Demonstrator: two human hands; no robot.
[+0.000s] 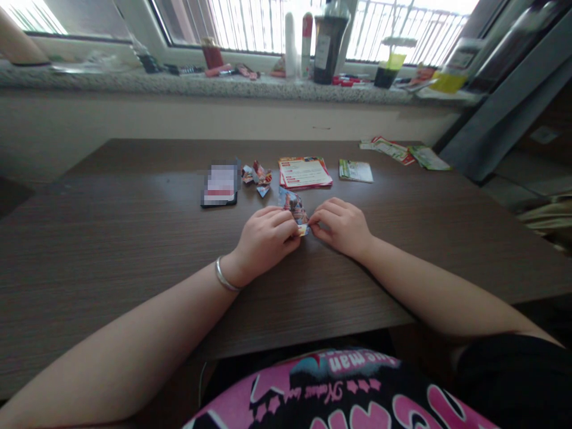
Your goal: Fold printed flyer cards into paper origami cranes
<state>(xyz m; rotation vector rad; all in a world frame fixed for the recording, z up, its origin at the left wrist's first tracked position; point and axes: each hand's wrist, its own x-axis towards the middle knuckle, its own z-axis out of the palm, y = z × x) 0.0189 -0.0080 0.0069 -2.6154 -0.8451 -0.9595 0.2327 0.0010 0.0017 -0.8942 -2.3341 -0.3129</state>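
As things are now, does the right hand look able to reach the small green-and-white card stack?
Probably yes: nothing visible stands between the right hand and the card stack beyond it, though its fingers seem busy with the printed piece.

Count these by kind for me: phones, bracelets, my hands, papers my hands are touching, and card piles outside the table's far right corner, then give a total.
Phone: 1
Bracelet: 1
Left hand and right hand: 2
Patterned paper: 1
Larger card pile and smaller card pile: 2
Total: 7
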